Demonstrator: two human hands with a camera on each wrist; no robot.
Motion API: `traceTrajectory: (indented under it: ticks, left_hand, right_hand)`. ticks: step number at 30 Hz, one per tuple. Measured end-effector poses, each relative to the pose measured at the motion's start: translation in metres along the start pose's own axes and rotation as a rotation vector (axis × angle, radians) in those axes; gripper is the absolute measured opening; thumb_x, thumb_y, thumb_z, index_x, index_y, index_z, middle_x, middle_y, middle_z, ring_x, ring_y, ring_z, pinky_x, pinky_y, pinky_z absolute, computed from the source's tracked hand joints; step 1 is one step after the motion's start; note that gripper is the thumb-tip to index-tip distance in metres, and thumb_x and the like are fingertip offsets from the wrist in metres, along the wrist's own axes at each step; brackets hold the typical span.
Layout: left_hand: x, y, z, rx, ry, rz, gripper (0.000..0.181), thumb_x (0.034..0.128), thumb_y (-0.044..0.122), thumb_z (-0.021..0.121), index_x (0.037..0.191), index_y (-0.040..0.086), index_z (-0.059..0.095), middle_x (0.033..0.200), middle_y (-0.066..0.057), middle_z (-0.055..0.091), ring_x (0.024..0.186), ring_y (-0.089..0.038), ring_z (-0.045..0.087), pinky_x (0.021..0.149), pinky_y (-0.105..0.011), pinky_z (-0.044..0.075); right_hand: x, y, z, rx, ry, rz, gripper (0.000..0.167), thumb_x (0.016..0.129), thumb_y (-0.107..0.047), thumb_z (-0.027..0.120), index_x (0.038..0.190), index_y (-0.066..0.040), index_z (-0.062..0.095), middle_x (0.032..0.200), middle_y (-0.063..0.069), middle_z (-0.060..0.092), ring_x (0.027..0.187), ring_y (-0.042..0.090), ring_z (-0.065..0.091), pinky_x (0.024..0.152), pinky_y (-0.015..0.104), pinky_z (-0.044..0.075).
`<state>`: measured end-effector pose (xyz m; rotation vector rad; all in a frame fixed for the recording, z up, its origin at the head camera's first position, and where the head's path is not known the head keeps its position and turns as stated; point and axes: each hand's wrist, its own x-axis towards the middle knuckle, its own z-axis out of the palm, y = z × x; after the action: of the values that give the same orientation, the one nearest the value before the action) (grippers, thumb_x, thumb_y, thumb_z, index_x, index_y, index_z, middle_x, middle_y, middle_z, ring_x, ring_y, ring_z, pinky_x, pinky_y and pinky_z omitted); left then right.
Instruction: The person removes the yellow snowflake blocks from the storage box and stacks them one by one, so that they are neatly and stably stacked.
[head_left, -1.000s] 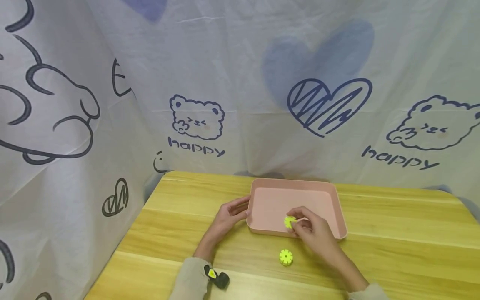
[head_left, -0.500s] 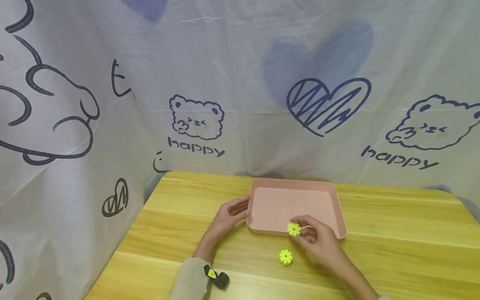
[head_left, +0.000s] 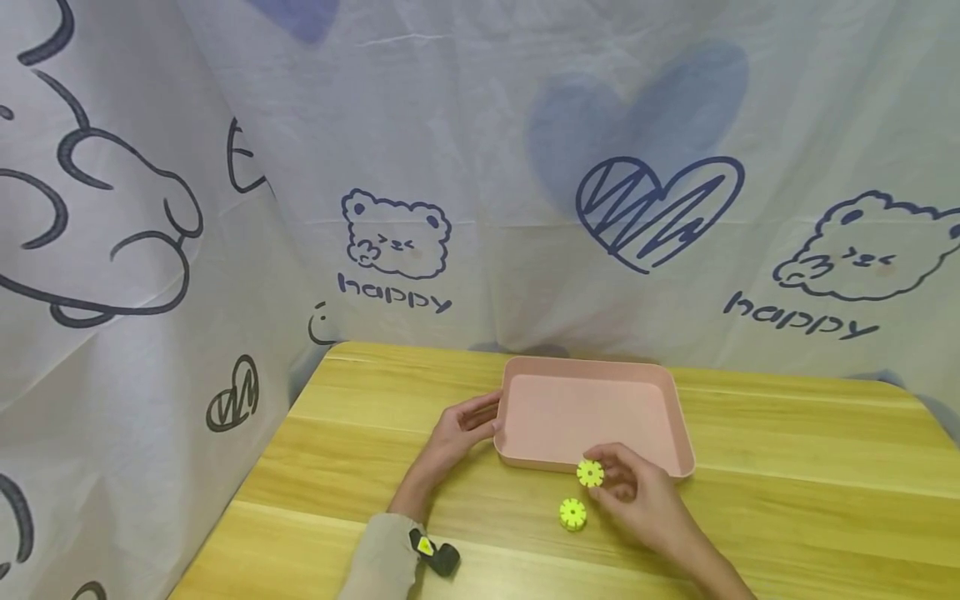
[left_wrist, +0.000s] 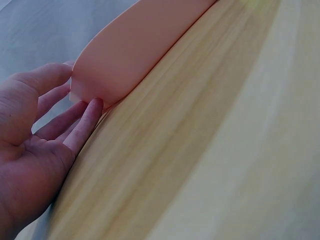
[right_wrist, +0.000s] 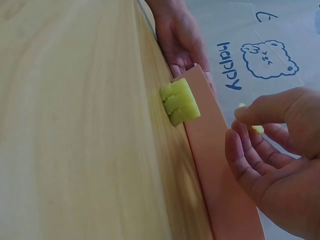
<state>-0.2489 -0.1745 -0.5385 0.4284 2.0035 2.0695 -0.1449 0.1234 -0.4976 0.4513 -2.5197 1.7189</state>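
My right hand (head_left: 637, 497) pinches a yellow-green notched plastic disc (head_left: 590, 473) between thumb and fingertips, over the front edge of a shallow pink tray (head_left: 592, 410). Just below it in the head view, a short stack of the same discs (head_left: 573, 514) stands on the table. The right wrist view shows this stack (right_wrist: 180, 101) from the side as a thick notched cylinder, close to the tray's front wall. My left hand (head_left: 459, 431) rests its fingertips against the tray's left end. In the left wrist view its fingers (left_wrist: 90, 120) touch the pink wall, loosely bent.
The tray sits on a wood-grain table (head_left: 787, 467), near its back edge. A printed white cloth (head_left: 487, 167) hangs behind the table and along its left side. A black strap device (head_left: 435, 552) is on the left wrist.
My right hand has drawn the disc from above the tray toward the front, nearer the stack, and turned its flat face to the head camera. The left hand and tray stay put.
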Motion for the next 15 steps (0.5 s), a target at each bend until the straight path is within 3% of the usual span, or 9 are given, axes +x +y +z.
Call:
traceTrajectory:
  ticks: [7,15]
  left_hand:
    - [-0.0001,0.0006,0.0001,-0.003,-0.001,0.0,0.052,0.1001,0.0,0.064,0.149,-0.004,0.049,0.151,-0.02,0.051,0.139,-0.034,0.049,0.107,-0.032,0.049]
    - [-0.0005,0.0007,0.0005,-0.008,0.0,0.004,0.051,0.1001,-0.001,0.064,0.149,-0.005,0.049,0.151,-0.02,0.051,0.139,-0.034,0.049,0.107,-0.031,0.048]
  right_hand:
    - [-0.0038,0.0072,0.0012,-0.063,0.027,-0.166,0.044,0.077,0.003,0.087,0.114,-0.011,0.069,0.103,-0.003,0.068,0.084,0.014,0.064,0.069,0.027,0.06]
    - [-0.0061,0.0076,0.0019,-0.103,0.025,-0.207,0.043,0.074,0.008,0.086,0.111,-0.008,0.071,0.091,-0.003,0.058,0.074,0.02,0.06,0.058,0.024,0.056]
